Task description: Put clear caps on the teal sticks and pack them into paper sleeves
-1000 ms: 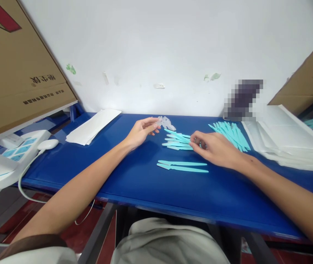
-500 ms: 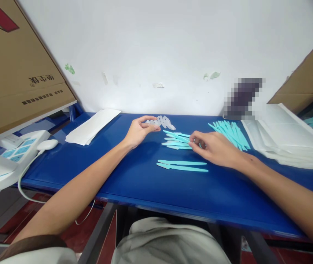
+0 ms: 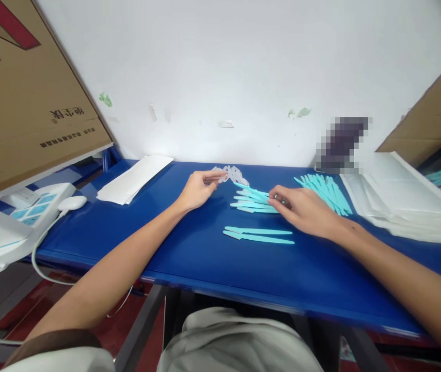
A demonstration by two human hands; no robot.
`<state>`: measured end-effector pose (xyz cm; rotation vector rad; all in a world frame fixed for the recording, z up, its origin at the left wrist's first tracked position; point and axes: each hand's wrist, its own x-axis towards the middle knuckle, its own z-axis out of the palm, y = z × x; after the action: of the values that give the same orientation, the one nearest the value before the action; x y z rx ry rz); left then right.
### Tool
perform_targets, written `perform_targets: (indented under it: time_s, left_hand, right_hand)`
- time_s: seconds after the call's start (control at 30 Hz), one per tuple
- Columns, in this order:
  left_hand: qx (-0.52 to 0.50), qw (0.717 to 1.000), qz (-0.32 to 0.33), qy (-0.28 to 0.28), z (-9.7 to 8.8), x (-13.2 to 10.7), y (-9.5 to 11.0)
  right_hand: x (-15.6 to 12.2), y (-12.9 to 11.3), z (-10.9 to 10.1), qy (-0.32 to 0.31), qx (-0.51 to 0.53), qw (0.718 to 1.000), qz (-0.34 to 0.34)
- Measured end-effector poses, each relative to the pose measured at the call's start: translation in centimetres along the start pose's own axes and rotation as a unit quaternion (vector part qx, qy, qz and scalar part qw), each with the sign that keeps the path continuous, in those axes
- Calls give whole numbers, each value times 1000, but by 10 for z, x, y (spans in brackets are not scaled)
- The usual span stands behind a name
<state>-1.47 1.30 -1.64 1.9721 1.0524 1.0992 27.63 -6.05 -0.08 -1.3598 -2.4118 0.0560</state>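
My left hand [image 3: 198, 189] pinches a small clear plastic cap at the edge of a little pile of clear caps [image 3: 233, 173] on the blue table [image 3: 189, 248]. My right hand [image 3: 301, 207] rests on the table, fingers closed on the end of a teal razor-like stick from a small bunch of teal sticks [image 3: 252, 201]. Two more teal sticks [image 3: 258, 235] lie side by side nearer me. A bigger heap of teal sticks [image 3: 326, 191] lies behind my right hand.
White sheets [image 3: 134, 179] lie at the back left, a stack of clear bags [image 3: 400, 204] at the right. A white device with a cable [image 3: 15, 219] sits at the left edge under a tilted cardboard box [image 3: 22, 98]. Another box [image 3: 435, 116] leans at the right.
My left hand has closed its fingers on a clear cap at the pile. My right hand has hardly moved. The view has shifted slightly.
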Motion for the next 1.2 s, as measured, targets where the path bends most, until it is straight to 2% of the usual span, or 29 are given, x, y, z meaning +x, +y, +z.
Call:
perform_targets:
  time_s: [0.1, 0.23, 0.37, 0.57, 0.73, 0.9, 0.97, 1.07, 1.2]
  left_hand:
    - [92, 995, 23, -19, -3, -1, 2]
    - [202, 974, 86, -64, -6, -2, 1]
    - [217, 966, 101, -100, -6, -2, -2]
    - [253, 941, 181, -132, -3, -2, -5]
    - [253, 936, 195, -146, 2, -5, 0]
    - [177, 959, 197, -98, 20, -7, 24]
    - [162, 968, 178, -68, 21, -5, 28]
    - [210, 971, 113, -8, 9, -1, 19]
    - [243, 969, 2, 44, -19, 5, -8]
  right_hand:
    - [0, 3, 1, 1, -13, 1000, 5]
    - [0, 7, 2, 2, -23, 1000, 2]
    - [0, 9, 3, 2, -27, 1000, -6]
    - [0, 12, 5, 22, -32, 999, -10]
    - [0, 6, 6, 26, -21, 999, -17]
    - [-1, -2, 5, 2, 7, 1000, -22]
    - [0, 0, 4, -1, 9, 1000, -23]
    - [0, 8, 2, 3, 1, 1000, -28]
    - [2, 19, 2, -20, -29, 999, -18]
